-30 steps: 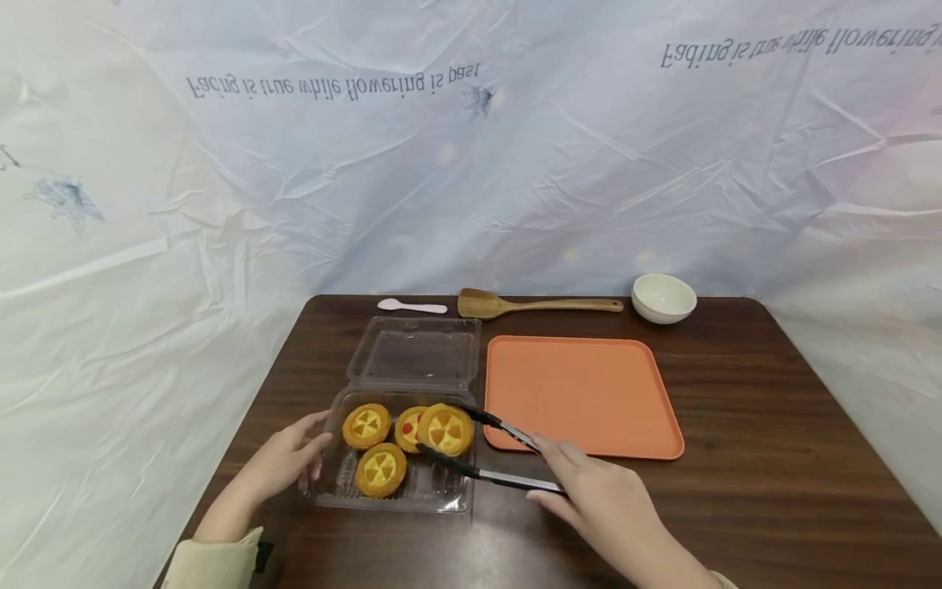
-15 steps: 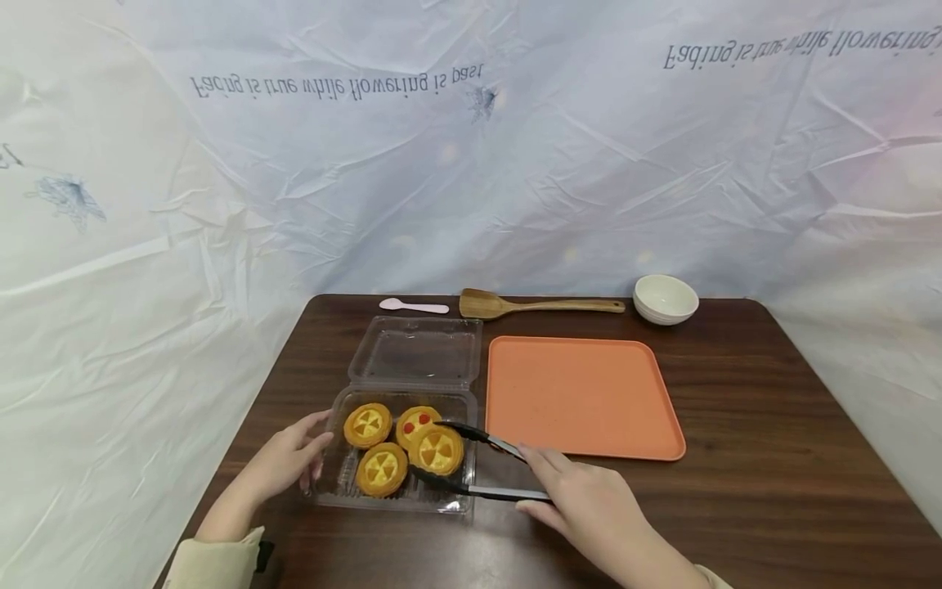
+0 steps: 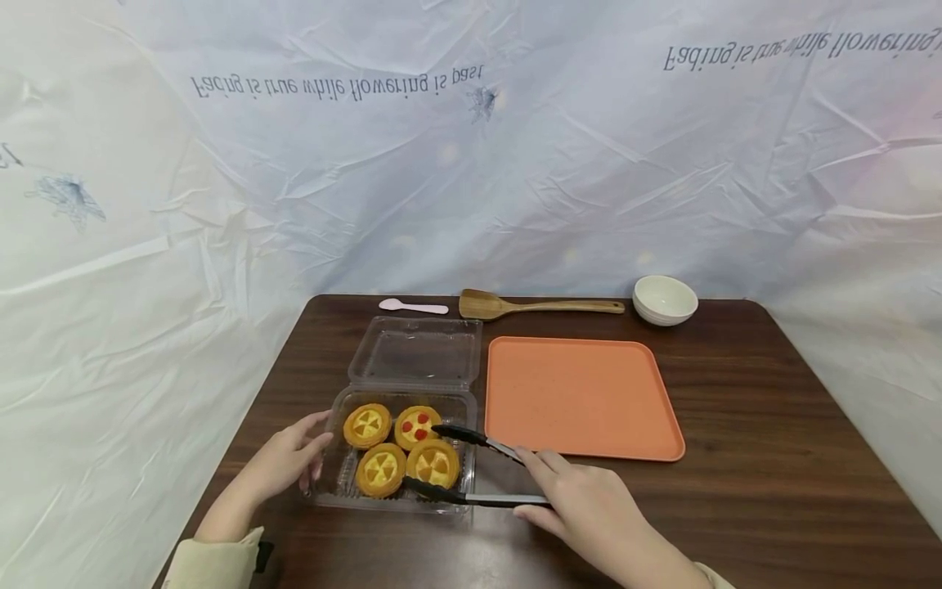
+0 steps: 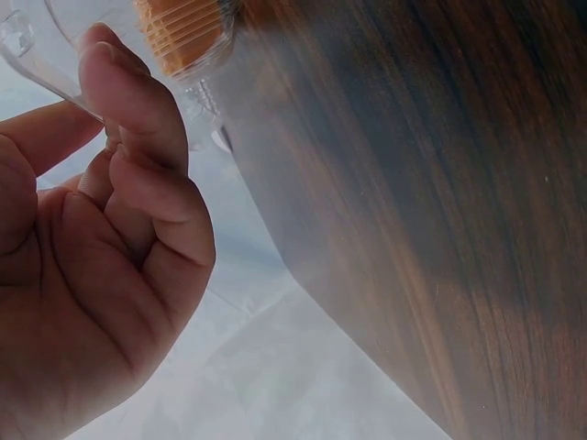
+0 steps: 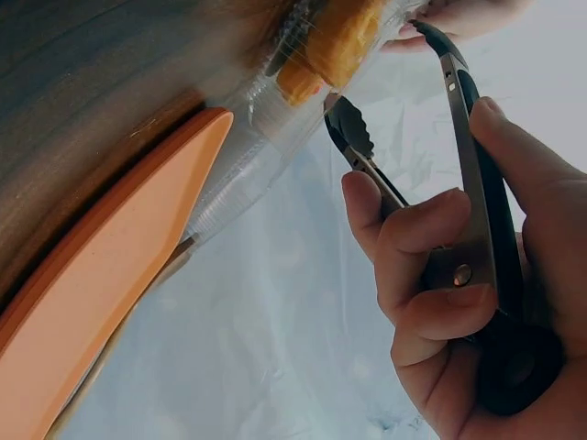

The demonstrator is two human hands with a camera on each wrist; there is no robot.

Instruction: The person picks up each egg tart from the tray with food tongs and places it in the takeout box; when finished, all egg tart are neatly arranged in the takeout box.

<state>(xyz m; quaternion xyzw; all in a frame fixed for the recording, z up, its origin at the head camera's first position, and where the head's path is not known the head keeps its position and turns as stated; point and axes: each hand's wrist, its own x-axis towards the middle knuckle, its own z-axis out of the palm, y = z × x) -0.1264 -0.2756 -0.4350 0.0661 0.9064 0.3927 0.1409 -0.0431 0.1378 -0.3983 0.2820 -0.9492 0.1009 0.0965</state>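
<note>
My right hand [image 3: 589, 503] grips a pair of black-tipped metal tongs [image 5: 472, 174], whose arms stand spread. The tong tips lie to either side of an egg tart [image 3: 432, 465] at the front right of the clear plastic container [image 3: 338, 491]. Beside it sit two more tarts with orange wedges, a front-left tart [image 3: 381, 470] and a back-left tart [image 3: 367, 425]. A tart with red dots [image 3: 418, 427] is at the back right. At the container's left rim, my left hand [image 3: 287, 458] pinches the edge between thumb and fingers; the left wrist view shows this closely.
The container's lid [image 3: 415, 352] lies folded back behind it. An orange tray [image 3: 581, 397] is to the right. Along the far table edge lie a pink spoon [image 3: 414, 307], a wooden spatula [image 3: 530, 306] and a white bowl [image 3: 665, 301].
The tart between the tongs has come down and toward me into the container's front-right place, uncovering the red-dotted tart. The tongs have spread away from it. My left hand has stayed put.
</note>
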